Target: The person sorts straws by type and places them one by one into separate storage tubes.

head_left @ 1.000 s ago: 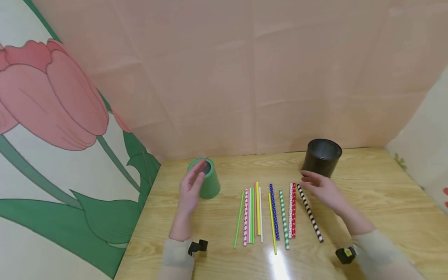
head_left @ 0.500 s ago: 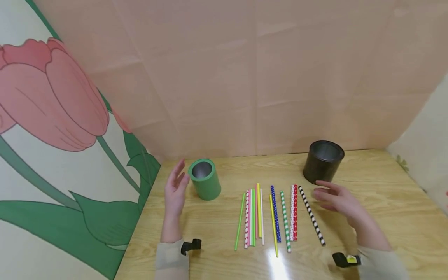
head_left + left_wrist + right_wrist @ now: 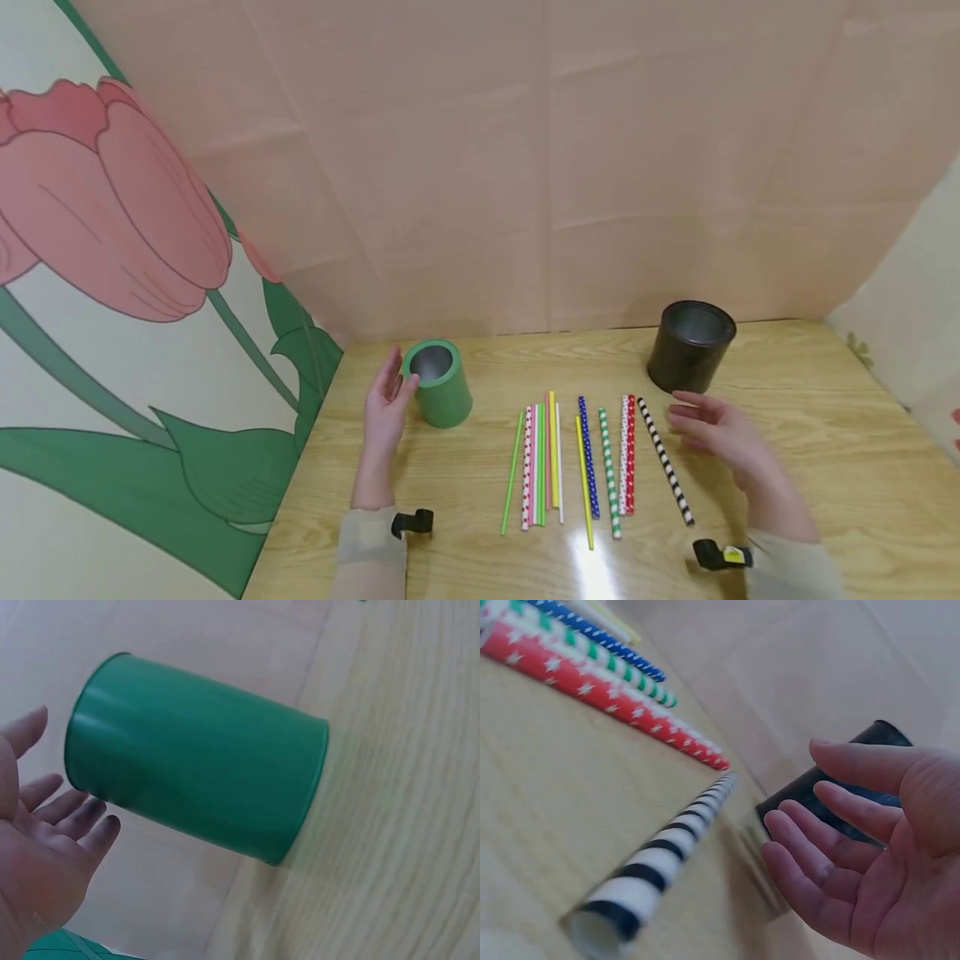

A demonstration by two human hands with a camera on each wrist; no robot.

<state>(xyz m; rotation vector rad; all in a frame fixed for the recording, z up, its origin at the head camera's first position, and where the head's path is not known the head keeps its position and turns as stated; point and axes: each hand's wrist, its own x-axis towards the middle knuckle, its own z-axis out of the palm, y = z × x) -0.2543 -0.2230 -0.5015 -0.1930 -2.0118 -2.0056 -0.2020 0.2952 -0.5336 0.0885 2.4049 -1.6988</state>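
My left hand [image 3: 385, 412] hovers just left of the green cup [image 3: 442, 396], its fingers loosely spread and holding nothing. In the left wrist view those fingers are near the rim end of the cup [image 3: 195, 761]. At the right, my right hand [image 3: 720, 429] is held in front of the black cup [image 3: 686, 358], with nothing between its relaxed fingers. Just left of that hand lies a black-and-white striped straw [image 3: 666, 462]. The right wrist view shows the striped straw [image 3: 664, 855] beside a red straw with white stars [image 3: 592, 686].
Between the cups, several straws lie roughly side by side on the wooden table [image 3: 465, 533], among them a light green straw [image 3: 512, 473] and a blue dotted straw [image 3: 588, 458]. A pink cloth [image 3: 480, 167] hangs behind. A tulip-printed wall [image 3: 150, 250] stands at the left.
My left hand first drew left off the green cup's mouth, then came slightly back toward it. The right hand pulled back from the black cup and striped straw. Cups and straws stayed put.
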